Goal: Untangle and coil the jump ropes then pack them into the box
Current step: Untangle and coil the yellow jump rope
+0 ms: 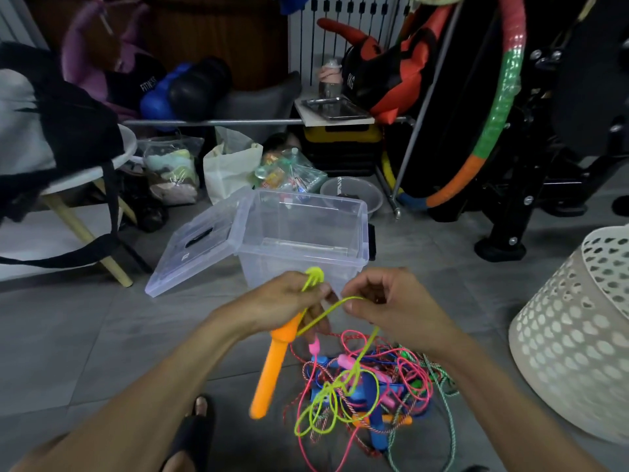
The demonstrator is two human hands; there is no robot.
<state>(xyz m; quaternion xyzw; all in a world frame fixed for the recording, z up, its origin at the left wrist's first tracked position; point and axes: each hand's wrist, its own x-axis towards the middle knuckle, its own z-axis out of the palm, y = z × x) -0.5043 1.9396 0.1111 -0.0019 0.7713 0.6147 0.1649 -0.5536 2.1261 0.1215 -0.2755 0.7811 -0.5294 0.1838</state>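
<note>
Both hands work a yellow-green rope just in front of the clear box.

The left hand [289, 301] curls round the top of an orange handle [270, 366] and pinches a small bunch of yellow-green rope [315, 277] loops; the right hand [391, 301] pinches the same cord a little further along — it trails down into the tangled pile of ropes [367, 386] on the floor, nearer the person than the clear box [303, 253]. The box stands open, its lid [197, 247] leaning at its left side — a white perforated basket [578, 335] sits to its right.
</note>
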